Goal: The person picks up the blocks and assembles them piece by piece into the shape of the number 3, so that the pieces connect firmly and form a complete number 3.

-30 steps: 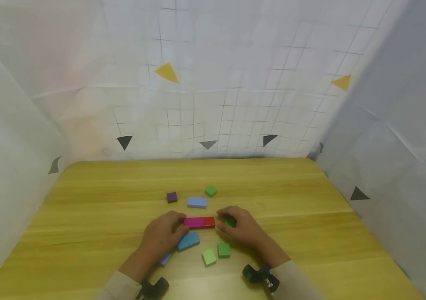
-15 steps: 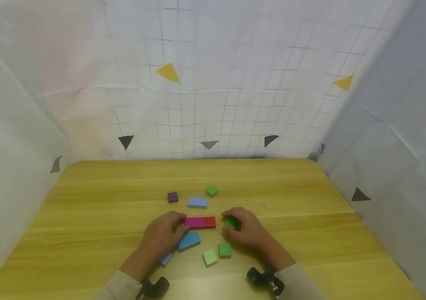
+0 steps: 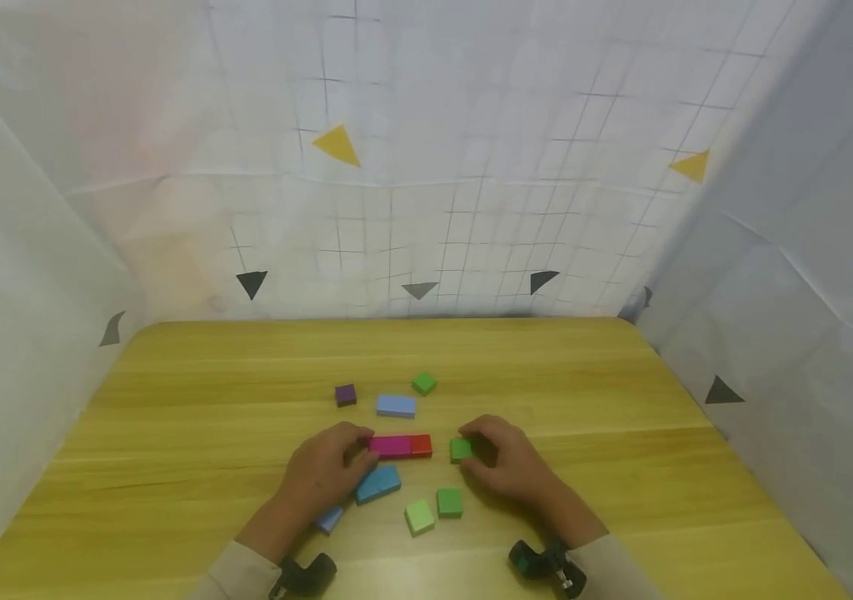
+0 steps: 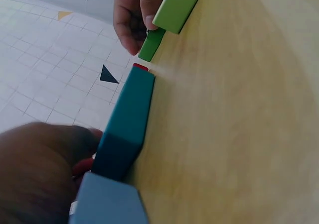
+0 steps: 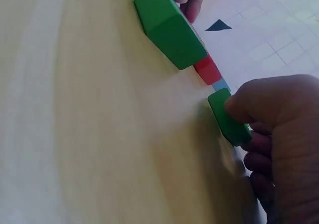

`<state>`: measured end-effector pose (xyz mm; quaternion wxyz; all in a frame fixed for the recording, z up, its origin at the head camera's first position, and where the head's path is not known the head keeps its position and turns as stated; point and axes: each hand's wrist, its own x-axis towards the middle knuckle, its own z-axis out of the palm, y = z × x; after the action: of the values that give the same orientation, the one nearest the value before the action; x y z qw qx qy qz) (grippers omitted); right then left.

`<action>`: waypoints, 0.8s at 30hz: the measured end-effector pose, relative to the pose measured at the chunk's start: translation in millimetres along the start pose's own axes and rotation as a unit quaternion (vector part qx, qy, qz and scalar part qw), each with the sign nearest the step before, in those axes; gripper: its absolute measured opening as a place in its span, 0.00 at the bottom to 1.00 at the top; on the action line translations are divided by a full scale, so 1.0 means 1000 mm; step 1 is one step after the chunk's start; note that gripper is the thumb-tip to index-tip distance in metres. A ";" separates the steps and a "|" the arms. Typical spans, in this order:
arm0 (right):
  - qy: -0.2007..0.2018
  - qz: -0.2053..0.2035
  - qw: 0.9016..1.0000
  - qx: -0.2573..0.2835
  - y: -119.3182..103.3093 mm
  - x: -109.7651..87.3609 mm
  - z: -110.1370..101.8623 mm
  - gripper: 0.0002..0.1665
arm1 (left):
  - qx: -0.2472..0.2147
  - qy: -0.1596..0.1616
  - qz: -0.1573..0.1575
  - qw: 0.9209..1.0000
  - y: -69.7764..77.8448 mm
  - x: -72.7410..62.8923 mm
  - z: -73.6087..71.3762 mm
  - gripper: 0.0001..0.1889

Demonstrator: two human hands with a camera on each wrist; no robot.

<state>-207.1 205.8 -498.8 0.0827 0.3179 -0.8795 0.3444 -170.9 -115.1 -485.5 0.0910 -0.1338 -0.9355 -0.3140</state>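
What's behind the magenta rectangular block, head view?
Behind the magenta block lies a light-blue rectangular block, set apart. The left hand overlaps the magenta block's left end; what it covers can't be seen.

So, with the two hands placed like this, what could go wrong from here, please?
The red block sits against the end of the magenta block, but no hand holds it, so a bump from the green block in the right hand might knock it askew. Also, the left hand has its thumb close to the blue block and may nudge it.
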 end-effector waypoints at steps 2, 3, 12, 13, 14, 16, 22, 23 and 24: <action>-0.002 0.001 1.000 0.001 -0.001 0.000 0.000 0.23 | -0.003 0.003 0.006 1.000 -0.001 0.000 -0.001 0.17; -0.003 0.001 1.000 0.002 -0.001 0.000 -0.001 0.22 | -0.004 0.004 0.010 1.000 -0.001 0.000 -0.001 0.17; 0.000 -0.006 1.000 0.000 -0.001 0.001 -0.001 0.23 | -0.020 0.006 0.015 1.000 -0.004 0.001 0.001 0.17; -0.002 -0.005 1.000 -0.002 0.000 0.001 -0.001 0.23 | -0.024 0.005 0.013 1.000 -0.005 0.001 0.001 0.17; -0.004 -0.003 1.000 -0.001 0.000 0.001 -0.002 0.23 | -0.028 0.005 0.012 1.000 -0.006 0.002 0.001 0.17; -0.006 -0.001 1.000 -0.003 0.001 0.001 -0.002 0.23 | -0.037 0.004 0.007 0.999 -0.006 0.002 0.002 0.17; -0.002 -0.013 1.000 -0.008 0.004 0.002 -0.002 0.22 | -0.044 -0.003 -0.012 0.999 -0.007 0.003 0.001 0.16; 0.000 -0.017 1.000 -0.006 0.004 0.002 -0.002 0.22 | -0.044 -0.003 -0.015 0.999 -0.007 0.003 0.000 0.15; 0.002 -0.020 1.000 -0.005 0.004 0.002 -0.003 0.21 | -0.043 -0.004 -0.018 0.999 -0.007 0.003 0.000 0.15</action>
<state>-211.1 208.6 -498.2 0.0930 0.3343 -0.8744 0.3393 -176.0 -119.9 -488.6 0.0759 -0.1224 -0.9236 -0.3552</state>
